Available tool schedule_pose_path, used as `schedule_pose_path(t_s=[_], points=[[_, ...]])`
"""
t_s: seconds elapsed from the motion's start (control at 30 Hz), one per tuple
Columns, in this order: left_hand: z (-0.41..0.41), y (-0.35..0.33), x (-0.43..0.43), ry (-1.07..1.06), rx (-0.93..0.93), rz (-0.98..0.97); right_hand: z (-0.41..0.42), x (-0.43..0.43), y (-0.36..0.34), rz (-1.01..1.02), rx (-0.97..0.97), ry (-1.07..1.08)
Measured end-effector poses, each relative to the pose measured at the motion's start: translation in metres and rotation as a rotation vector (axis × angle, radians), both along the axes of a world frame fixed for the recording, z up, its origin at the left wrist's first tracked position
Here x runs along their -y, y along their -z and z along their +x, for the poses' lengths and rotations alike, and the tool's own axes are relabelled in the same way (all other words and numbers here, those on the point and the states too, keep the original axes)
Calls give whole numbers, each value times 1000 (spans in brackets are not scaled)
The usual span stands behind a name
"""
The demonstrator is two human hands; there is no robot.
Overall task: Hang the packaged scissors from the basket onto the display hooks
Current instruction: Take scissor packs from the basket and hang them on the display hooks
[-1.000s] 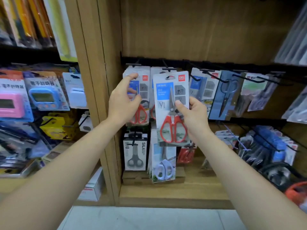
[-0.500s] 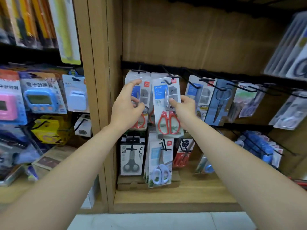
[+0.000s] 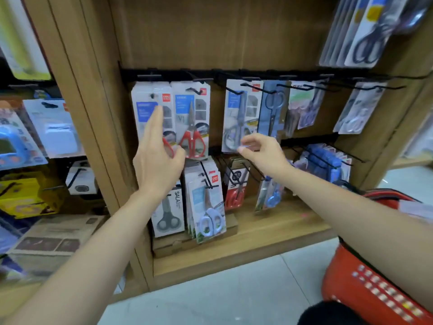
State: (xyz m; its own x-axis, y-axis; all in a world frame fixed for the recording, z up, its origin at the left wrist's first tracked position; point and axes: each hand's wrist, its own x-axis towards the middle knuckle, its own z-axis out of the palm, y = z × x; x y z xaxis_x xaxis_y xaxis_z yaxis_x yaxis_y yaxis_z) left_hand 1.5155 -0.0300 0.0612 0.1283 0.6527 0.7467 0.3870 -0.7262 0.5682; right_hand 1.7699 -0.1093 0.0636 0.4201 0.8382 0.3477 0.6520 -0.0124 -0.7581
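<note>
Basket red, contents unclear, scissors pack hanging on hook

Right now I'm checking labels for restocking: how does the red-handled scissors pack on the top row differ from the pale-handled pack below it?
The red-handled pack has red handles; the pale-handled pack has whitish-blue ones. The red-handled pack hangs from the top rail, while the pale-handled pack hangs from a lower hook, fronting a stack of cards. Both hang handles down, with a red logo at the top right.
</note>
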Motion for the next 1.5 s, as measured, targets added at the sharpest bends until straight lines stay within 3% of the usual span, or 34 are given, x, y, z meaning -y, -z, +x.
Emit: schedule_pose_path(t_s=[0.1,0.2,0.33,0.4,0.47,0.53,0.7,0.77,1.03,1.17,1.23,1.4,1.5], points=[[33,38,25,118,-57,105,36,79,32,-81,118,54],[82,76,43,347,-221,87,80,150,68,-246,187,269],[152,117,81,604,-440,24,130,236,101,-759,345,553],[185,136,102,701,-552,0,138,270,109,-923,256,536],[217,151,120,788,-644,8,141,293,119,-916,-4,429],[248,161,139,873,-704,95,137,308,126,-895,-81,326],[299,175,173,1050,-828,326,138,318,134,-833,64,153],[301,179,175,1077,-873,312,140,318,135,-815,88,127],[284,192,189,1052,-699,149,143,336,138,-705,-29,-58],[278,189,190,1046,-620,92,152,352,133,-648,-416,-103],[276,188,191,1050,-577,103,177,366,131,-633,-516,-63],[273,181,196,1042,-624,145,261,409,155,-636,-248,308],[275,173,187,1057,-724,207,291,429,186,-823,-73,371]])
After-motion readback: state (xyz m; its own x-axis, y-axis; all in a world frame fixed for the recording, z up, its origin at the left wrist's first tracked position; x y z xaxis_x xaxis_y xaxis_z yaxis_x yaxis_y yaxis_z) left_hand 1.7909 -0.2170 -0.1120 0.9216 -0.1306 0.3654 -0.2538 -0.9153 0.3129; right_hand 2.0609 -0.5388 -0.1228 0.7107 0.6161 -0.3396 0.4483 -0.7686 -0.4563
